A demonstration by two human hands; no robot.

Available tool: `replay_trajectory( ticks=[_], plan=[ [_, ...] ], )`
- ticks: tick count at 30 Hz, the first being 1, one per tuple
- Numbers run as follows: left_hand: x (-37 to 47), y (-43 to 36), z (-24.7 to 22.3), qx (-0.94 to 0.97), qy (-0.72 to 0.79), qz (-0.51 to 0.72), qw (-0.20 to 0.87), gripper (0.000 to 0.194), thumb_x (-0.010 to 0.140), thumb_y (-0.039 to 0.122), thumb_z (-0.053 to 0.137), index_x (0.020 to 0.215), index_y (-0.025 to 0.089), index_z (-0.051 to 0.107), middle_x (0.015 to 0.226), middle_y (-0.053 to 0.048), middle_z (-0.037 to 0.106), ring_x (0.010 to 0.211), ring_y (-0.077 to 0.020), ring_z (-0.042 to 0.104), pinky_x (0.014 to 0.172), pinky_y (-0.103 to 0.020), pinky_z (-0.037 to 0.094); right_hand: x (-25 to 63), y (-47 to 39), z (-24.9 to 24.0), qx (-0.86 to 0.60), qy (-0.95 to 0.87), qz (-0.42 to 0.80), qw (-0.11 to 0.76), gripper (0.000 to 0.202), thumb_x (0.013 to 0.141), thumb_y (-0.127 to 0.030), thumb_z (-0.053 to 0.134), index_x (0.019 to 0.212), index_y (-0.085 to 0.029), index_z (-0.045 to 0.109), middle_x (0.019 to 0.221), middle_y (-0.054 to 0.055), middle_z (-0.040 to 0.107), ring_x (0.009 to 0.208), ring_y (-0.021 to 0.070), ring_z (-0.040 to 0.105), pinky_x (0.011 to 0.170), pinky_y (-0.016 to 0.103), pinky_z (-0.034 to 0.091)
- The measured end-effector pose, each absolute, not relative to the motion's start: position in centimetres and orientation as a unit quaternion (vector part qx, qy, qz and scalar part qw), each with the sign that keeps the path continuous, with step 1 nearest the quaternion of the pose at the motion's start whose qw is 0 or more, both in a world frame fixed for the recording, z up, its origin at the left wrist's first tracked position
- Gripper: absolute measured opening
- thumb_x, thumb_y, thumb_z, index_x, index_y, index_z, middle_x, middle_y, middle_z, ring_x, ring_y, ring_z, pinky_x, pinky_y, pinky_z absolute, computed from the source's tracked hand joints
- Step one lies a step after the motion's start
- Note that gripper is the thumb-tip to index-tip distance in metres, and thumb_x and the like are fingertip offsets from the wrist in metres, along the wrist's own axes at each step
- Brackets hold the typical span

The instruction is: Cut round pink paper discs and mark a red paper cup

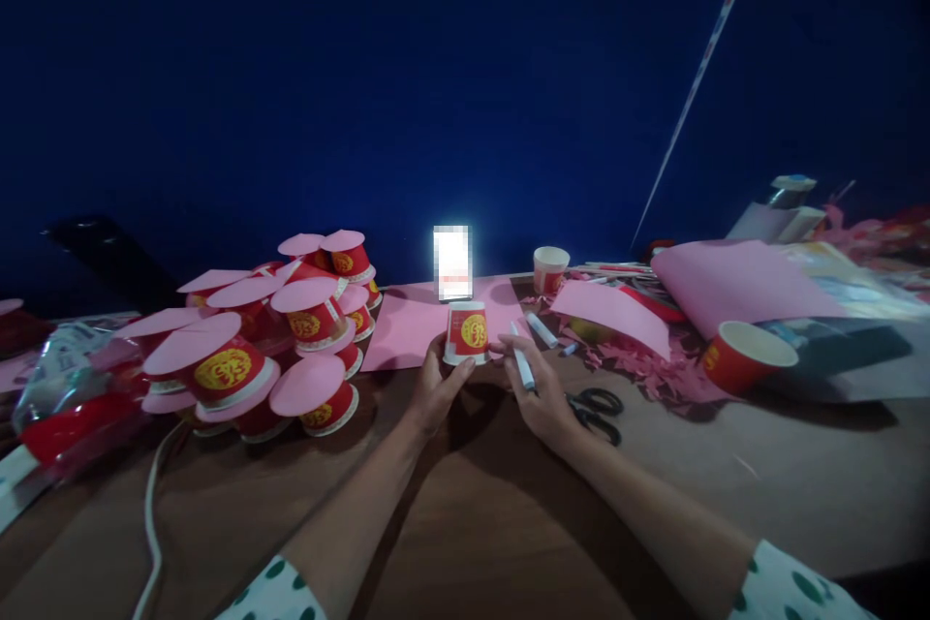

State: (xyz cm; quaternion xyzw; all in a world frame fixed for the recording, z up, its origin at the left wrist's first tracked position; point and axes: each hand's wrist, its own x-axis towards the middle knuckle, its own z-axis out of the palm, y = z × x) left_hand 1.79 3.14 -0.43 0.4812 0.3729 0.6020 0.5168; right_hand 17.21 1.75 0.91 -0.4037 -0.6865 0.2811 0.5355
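Note:
In the middle, my left hand holds a red paper cup with a gold emblem, its white rim facing down. The thumb lies along the rim and the fingers are behind the cup. Just right of the cup, my right hand has its fingers curled around a white pen-like tube. Its fingertips are close to the cup's side; I cannot tell if they touch it. Behind both hands a pink sheet lies on the table, under a bright blurred rectangle.
Several red cups with pink paper discs crowd the left, beside a white cable. Black scissors, a cap-like piece, pink scraps, a standing cup and a tipped cup are at right.

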Motion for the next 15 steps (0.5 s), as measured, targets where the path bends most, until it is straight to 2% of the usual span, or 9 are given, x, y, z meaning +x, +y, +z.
replay_trajectory(
  ticks=[8,15],
  plan=[
    [1.7,3.1,0.0,0.518,0.359,0.581,0.514,0.041,0.075,0.029,0.059,0.113,0.017,0.049,0.109,-0.008,0.06,0.099,-0.0206,0.055,0.091,-0.035,0.039,17.3,1.9,0.9,-0.404,-0.686,0.271,0.542,0.027,0.087,-0.021,0.042,0.113,-0.023,0.049,0.111,0.006,0.059,0.099,0.0194,0.057,0.086,0.033,0.046],
    [1.5,3.3,-0.4,0.535,0.36,0.577,0.502,0.035,0.078,0.028,0.056,0.111,0.018,0.051,0.106,-0.005,0.061,0.099,-0.021,0.054,0.089,-0.034,0.04,17.3,0.8,1.5,-0.386,-0.706,0.281,0.523,0.033,0.088,-0.017,0.041,0.12,-0.024,0.045,0.109,0.005,0.059,0.104,0.0196,0.054,0.086,0.03,0.044]
  ],
)
